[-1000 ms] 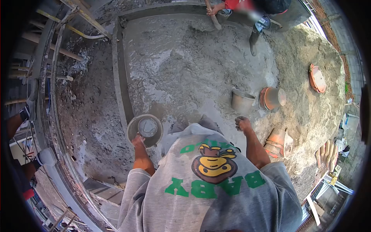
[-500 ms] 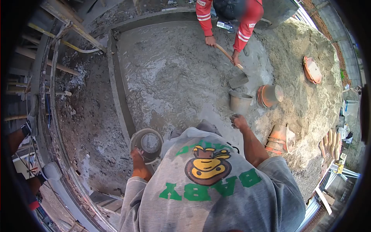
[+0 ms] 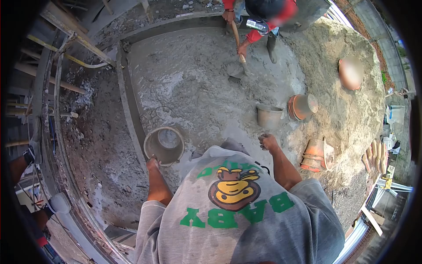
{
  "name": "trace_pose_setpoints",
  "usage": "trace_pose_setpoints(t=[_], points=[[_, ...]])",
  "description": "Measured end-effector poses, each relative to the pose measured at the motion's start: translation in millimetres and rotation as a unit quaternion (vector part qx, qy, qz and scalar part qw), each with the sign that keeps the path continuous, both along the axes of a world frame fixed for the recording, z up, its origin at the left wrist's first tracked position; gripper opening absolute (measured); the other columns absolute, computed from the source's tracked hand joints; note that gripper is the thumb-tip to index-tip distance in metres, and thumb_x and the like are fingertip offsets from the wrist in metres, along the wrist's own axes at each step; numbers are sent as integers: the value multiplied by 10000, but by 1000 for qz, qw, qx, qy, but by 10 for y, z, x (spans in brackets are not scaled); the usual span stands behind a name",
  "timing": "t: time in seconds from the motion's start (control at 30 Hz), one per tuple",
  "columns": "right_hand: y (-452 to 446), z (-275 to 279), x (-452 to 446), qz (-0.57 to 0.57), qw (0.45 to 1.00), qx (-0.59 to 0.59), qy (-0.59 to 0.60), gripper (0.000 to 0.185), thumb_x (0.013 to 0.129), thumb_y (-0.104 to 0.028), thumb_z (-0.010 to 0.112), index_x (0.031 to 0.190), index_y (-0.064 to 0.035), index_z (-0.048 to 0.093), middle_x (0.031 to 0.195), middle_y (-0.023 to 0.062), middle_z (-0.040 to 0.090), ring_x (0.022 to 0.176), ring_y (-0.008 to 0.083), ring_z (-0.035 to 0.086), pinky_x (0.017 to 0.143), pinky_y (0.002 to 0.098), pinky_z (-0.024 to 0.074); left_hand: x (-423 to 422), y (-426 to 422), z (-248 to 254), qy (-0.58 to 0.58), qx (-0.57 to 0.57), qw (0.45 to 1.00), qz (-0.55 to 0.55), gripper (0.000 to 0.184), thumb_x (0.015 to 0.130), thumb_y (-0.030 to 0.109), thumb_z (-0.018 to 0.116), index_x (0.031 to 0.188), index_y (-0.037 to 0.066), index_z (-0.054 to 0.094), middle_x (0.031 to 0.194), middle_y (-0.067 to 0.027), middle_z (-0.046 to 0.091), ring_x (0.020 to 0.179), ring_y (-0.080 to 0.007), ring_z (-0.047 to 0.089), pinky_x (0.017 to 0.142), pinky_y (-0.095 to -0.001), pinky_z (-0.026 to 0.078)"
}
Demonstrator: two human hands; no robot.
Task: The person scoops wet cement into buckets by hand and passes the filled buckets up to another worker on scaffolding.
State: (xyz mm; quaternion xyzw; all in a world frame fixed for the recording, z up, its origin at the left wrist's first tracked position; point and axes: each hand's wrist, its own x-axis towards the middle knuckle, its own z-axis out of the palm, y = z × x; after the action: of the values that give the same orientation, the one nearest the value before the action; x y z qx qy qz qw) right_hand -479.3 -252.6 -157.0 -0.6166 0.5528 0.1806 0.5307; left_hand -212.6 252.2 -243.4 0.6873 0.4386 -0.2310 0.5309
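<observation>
Open bucket (image 3: 165, 154) is just beyond the left hand (image 3: 152, 163), whose fingers are curled at its near rim. The right hand (image 3: 268, 143) is half closed and apart from that bucket; whether it pinches anything, I cannot tell. Near and beyond the right hand stands a grey bucket (image 3: 269, 119), with stacked buckets (image 3: 304, 107) to its right. Well beyond both hands, a co-worker (image 3: 284, 13) grips a long-handled tool (image 3: 236, 35) over wet grey mix (image 3: 193, 88).

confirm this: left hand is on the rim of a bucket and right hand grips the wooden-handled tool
No: the head view shows the co-worker in red, not the right hand, gripping that tool. The left hand is on the rim of a bucket.
</observation>
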Motion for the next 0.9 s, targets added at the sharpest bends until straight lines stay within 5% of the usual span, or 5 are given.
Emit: trace_pose_setpoints(t=[0.2, 0.4, 0.6, 0.9], points=[[36, -29, -183, -49, 998, 26, -23, 205, 802, -133, 527, 985, -41, 536, 696, 50, 536, 494, 130, 513, 390, 252, 381, 12, -27, 15, -29, 20, 999, -6, 231, 816, 169, 615, 951, -9, 556, 811, -84, 567, 667, -179, 568, 581, -283, 541], [97, 46, -178, -60, 998, -7, 7, 216, 806, -114, 510, 1008, -36, 525, 701, 46, 533, 490, 124, 506, 389, 256, 386, -96, 109, -105, 29, 25, 999, -16, 371, 821, 224, 574, 1104, -5, 503, 1006, -116, 561, 764, -229, 590, 589, -281, 529], [19, -150, -244, -29, 999, 16, -13, 182, 809, -111, 495, 975, -49, 537, 693, 41, 526, 499, 128, 513, 390, 262, 394, -234, 299, -284, 42, 69, 997, 10, 334, 830, 215, 567, 1097, 19, 521, 1024, -133, 559, 792, -249, 602, 643, -338, 551], [-44, -62, -13, -2, 1000, 7, -8, 175, 814, -114, 490, 971, -58, 542, 691, 45, 530, 515, 135, 526, 390, 261, 391, -322, 334, -120, 24, 29, 999, 30, 270, 846, 192, 527, 1044, 8, 529, 921, -93, 573, 764, -212, 593, 605, -305, 535]])
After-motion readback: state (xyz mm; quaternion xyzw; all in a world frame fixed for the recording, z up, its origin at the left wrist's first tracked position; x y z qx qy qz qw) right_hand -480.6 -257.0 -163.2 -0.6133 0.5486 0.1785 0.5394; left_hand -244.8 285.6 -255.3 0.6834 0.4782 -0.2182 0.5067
